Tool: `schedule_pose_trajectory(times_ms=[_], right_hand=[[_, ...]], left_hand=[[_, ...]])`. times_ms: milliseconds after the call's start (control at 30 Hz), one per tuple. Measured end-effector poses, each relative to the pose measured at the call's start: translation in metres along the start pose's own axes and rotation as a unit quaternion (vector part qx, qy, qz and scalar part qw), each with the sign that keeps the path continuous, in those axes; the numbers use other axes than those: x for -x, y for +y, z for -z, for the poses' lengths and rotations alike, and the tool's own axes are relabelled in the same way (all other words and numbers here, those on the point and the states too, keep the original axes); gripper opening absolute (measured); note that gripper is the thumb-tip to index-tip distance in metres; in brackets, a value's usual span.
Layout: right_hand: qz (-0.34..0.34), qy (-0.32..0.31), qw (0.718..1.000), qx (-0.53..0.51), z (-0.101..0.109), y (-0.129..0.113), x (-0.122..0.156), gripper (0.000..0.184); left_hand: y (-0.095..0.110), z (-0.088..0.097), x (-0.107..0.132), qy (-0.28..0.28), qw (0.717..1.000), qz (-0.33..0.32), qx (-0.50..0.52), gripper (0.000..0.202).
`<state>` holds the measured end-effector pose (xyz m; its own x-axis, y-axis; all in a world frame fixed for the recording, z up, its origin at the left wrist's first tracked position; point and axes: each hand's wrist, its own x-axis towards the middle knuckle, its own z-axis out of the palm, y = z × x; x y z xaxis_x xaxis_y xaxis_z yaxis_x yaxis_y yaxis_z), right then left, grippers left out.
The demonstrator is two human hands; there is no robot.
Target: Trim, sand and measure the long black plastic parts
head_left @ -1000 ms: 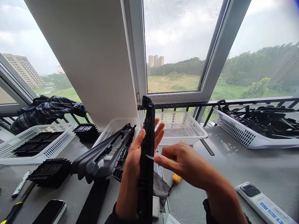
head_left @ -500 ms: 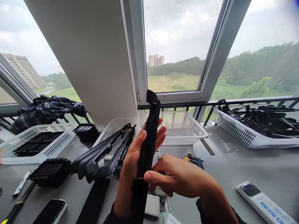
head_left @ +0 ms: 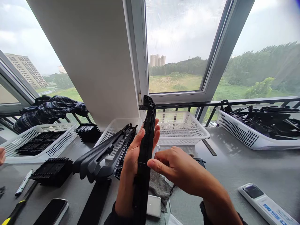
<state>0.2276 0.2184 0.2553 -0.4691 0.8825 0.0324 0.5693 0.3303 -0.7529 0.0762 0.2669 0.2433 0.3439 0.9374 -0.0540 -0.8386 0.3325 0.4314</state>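
My left hand (head_left: 132, 154) is wrapped round a long black plastic trim piece (head_left: 146, 137), which stands nearly upright with its hooked, ribbed end at the top. Its lower part runs down out of the picture. My right hand (head_left: 172, 164) is closed in a pinch at the piece's right edge, thumb tip against it. A thin pale line (head_left: 142, 163) crosses the black surface by that thumb; whether it is a tool in my fingers I cannot tell. Left of my hands, several similar black trim pieces (head_left: 93, 161) lean on a white basket (head_left: 118, 122).
Another white basket (head_left: 187, 137) stands behind my hands; a third (head_left: 255, 140), full of black parts, is at right. Near me lie a grey cloth (head_left: 159, 186), a white box (head_left: 154, 206), a phone (head_left: 51, 212) and a white device (head_left: 264, 201). Another person's hand (head_left: 2, 155) shows at far left.
My right hand has slid up along the trim piece, and the pale line has moved up with it. The piece's top has shifted slightly left and down. More of the grey cloth shows.
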Motion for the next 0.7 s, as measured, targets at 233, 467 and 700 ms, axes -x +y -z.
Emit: schedule_pose_trajectory(times_ms=[233, 467, 700], right_hand=[[0.000, -0.059, 0.997, -0.053, 0.0016, -0.0047, 0.0045, 0.055], [-0.001, -0.058, 0.998, -0.032, 0.0023, -0.0030, 0.0006, 0.059], [-0.010, -0.079, 0.997, 0.004, 0.0056, -0.0006, 0.0029, 0.062]], left_hand=[[0.0029, -0.0018, -0.0057, 0.051, 0.991, 0.024, 0.120, 0.054], [0.0044, -0.0015, -0.0047, 0.042, 0.989, 0.034, 0.138, 0.056], [0.0030, 0.0008, -0.0032, 0.035, 0.998, -0.032, 0.040, 0.050]])
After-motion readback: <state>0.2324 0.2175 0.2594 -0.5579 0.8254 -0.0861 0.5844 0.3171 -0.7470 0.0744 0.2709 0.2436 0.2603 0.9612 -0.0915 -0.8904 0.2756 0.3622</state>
